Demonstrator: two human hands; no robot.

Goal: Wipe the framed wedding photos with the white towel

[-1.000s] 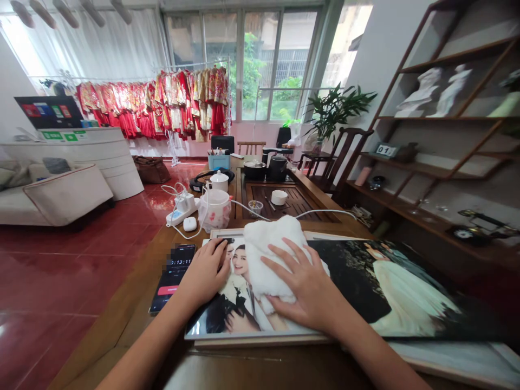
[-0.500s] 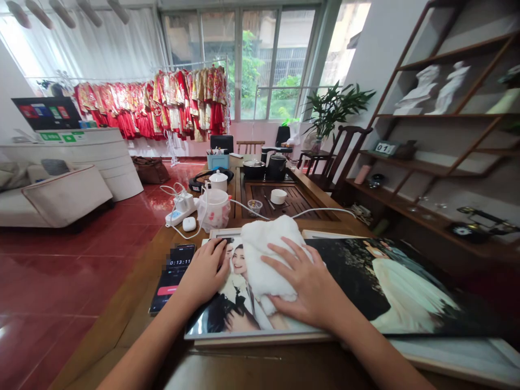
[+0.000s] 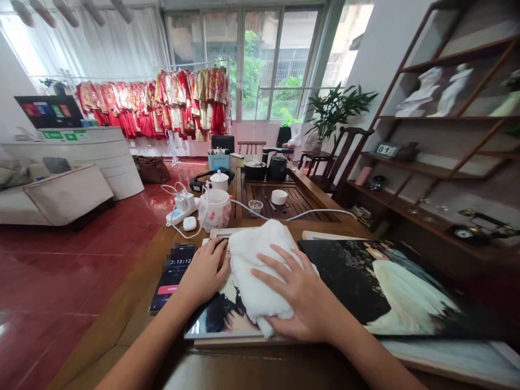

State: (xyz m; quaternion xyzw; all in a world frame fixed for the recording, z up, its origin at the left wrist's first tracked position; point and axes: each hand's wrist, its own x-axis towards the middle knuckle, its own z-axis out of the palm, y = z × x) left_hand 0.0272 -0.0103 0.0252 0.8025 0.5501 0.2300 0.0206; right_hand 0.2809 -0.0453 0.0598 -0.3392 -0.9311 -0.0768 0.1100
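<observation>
Cloth [image 3: 251, 257] is lying under splayed right hand [image 3: 304, 297], left hand [image 3: 206, 272] unclenched; table's [image 3: 219, 369] left-edge phone [image 3: 173, 279] is reading 13:12, box [image 3: 219, 162] holding pens [image 3: 214, 152], perhaps.

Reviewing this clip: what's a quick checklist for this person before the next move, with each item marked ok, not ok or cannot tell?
1. Right hand on the white cloth: ok; it lies over it with fingers spread.
2. Left hand on the left photo panel: ok; it rests at the panel's left side.
3. Whole left picture visible: not ok; the cloth and hands cover much of it.
4. Panel surface under the cloth clean: cannot tell; it is hidden.
5. Phone free of the left arm: cannot tell; they overlap in this view.
6. Bagged white cup upright: ok; it stands beyond the panel.
</observation>
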